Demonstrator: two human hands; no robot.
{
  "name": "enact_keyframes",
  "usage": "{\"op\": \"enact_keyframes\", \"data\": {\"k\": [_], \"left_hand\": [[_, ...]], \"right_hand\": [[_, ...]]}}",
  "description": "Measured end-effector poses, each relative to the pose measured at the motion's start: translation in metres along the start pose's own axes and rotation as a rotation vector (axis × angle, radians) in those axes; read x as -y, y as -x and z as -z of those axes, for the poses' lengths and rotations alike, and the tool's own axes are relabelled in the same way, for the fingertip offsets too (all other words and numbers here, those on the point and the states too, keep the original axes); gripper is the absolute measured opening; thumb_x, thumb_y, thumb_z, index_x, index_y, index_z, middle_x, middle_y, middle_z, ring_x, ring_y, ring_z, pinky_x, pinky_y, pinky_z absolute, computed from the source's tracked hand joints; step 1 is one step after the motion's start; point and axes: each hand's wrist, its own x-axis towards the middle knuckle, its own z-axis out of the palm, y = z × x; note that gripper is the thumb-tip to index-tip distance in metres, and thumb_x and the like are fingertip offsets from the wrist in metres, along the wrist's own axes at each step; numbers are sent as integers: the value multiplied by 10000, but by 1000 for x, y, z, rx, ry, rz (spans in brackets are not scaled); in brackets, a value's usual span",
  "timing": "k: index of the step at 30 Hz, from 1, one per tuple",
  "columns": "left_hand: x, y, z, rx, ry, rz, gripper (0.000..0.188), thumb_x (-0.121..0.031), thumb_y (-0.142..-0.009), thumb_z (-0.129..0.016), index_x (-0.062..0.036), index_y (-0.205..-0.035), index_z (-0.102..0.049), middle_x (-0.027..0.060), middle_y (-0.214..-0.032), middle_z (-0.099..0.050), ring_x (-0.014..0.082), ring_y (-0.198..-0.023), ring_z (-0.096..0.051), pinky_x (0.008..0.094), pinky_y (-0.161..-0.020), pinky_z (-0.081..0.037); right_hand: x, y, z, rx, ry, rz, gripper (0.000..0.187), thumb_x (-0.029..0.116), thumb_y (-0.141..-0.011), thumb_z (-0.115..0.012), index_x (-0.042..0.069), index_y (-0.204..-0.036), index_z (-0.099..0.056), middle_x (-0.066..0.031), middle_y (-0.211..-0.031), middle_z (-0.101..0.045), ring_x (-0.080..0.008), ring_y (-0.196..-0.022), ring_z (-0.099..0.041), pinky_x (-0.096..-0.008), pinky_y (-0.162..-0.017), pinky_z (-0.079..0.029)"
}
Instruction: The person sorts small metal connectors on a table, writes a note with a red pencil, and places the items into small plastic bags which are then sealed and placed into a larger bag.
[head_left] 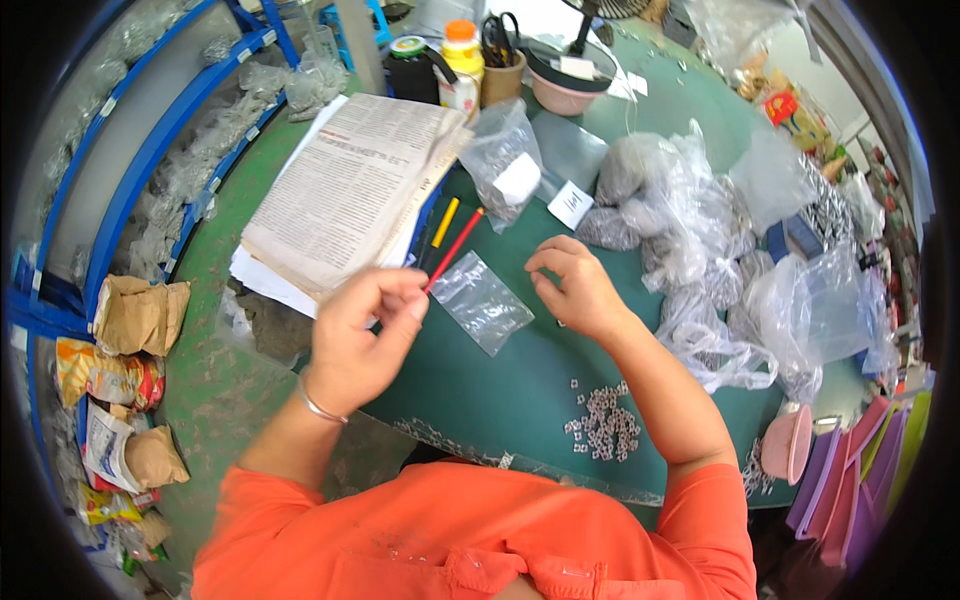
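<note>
My left hand (365,330) is above the table's near left part, thumb and forefinger drawn together. Its fingertips overlap the lower end of a red pencil (458,247); whether they touch it I cannot tell. To the right, my right hand (580,285) has its fingers curled in, and anything within them is hidden. Between the hands a small clear zip bag (483,303) lies flat on the green table (480,400). Close to my right forearm is a loose pile of small metal pieces (605,424). A yellow pencil (445,223) lies beside the red one.
Printed papers (350,180) lie stacked on the left. Ahead are a filled clear bag (505,165), a white card (571,204), a yellow bottle (462,65) and scissors (500,40) in a cup. Filled plastic bags (680,215) crowd the right. A pink bowl (787,445) stands near right.
</note>
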Motion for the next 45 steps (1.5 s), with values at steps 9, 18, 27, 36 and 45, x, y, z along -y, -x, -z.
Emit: {"op": "enact_keyframes", "data": {"k": [9,18,27,36,45], "left_hand": [[41,-201,113,-184,-419,-56,207,-115,-841,-667,-8,-1018,-661,84,-875,-684,177,-779,-650,308,-724,-520],[142,-332,129,-484,-428,153,262,-132,-796,-673,-28,-1036,-666,118,-898,-702,251,-831,-678,349,-741,-533],[106,-355,62,-415,-321,-280,239,-245,-855,-613,-26,-932,-671,166,-867,-697,329,-814,-673,400,-756,-532],[66,-425,-3,487,-1351,-207,456,-407,-766,-705,-1,-972,-720,241,-1059,-683,368,-988,-672,409,-870,-536],[157,-488,-24,569,-1407,-84,413,-349,-742,-745,12,-942,-721,215,-1006,-704,329,-947,-689,401,-845,-547]], "right_hand": [[18,-27,30,66,45,-24,107,26,-790,-663,13,-896,-670,-151,-947,-629,-345,-893,-632,-387,-790,-511],[12,-24,56,87,64,-121,107,5,-786,-653,5,-890,-678,-129,-932,-637,-292,-866,-642,-352,-764,-513],[-1,-33,65,102,46,-227,93,-15,-798,-651,-12,-888,-675,-129,-932,-647,-274,-867,-644,-347,-762,-517],[26,-37,48,149,3,-12,178,-25,-775,-678,16,-947,-655,-129,-961,-629,-318,-901,-631,-375,-778,-519],[3,16,99,6,48,-282,137,-48,-793,-652,-11,-925,-662,-137,-959,-644,-286,-874,-645,-337,-768,-510]]}}
